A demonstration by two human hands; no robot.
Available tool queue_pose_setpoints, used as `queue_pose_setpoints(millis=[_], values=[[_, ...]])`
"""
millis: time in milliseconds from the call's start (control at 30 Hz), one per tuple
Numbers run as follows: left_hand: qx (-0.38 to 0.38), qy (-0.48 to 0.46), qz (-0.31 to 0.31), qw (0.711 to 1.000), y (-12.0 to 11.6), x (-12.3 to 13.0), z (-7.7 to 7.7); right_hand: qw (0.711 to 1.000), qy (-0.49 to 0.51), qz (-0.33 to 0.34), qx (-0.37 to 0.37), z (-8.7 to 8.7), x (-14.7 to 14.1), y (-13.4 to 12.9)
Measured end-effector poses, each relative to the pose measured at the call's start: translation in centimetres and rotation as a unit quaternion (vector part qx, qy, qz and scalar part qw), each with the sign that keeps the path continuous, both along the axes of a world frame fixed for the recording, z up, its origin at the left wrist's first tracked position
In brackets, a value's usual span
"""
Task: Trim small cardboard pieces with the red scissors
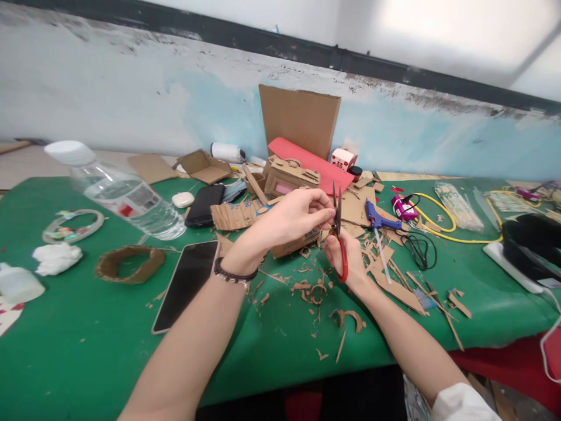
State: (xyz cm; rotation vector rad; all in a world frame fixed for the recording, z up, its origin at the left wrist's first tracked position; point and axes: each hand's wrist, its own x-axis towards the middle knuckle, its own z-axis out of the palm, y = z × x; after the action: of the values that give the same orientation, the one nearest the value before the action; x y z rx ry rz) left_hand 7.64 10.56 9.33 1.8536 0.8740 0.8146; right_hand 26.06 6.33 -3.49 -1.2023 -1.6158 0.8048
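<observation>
My right hand [348,257] is closed round the red handles of a pair of scissors [337,216]. The blades point up and stand slightly apart. Just left of them is my left hand [298,213], fingers curled into a pinch close to the blades. Whatever it pinches is too small or hidden to make out. Beneath both hands lie cardboard scraps [315,292], some of them curved. Behind my left hand sits a cardboard construction [291,175] with cut-out shapes on top, and a torn piece of printed corrugated cardboard [234,215] lies near my left wrist.
A blue glue gun [379,217] lies to the right near a yellow cable [456,234]. On the left are a tablet [186,286], a tilted water bottle [127,193] and a cardboard ring [129,263]. A cardboard sheet [300,117] leans on the wall.
</observation>
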Motion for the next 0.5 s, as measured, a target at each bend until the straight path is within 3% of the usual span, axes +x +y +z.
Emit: queue_pose_setpoints(millis=[167,333,500], values=[[-0.011,-0.001,0.021,1.000,-0.2,0.3,0.2,1.000,0.019,-0.007,-0.021,-0.1,0.1,0.0],[0.011,0.042,0.048,0.998,-0.8,0.0,1.4,0.994,0.074,0.052,-0.055,-0.1,-0.3,0.1],[0.019,0.060,0.048,0.997,-0.6,-0.4,1.2,0.983,0.170,0.047,-0.045,1.5,-0.4,0.8]])
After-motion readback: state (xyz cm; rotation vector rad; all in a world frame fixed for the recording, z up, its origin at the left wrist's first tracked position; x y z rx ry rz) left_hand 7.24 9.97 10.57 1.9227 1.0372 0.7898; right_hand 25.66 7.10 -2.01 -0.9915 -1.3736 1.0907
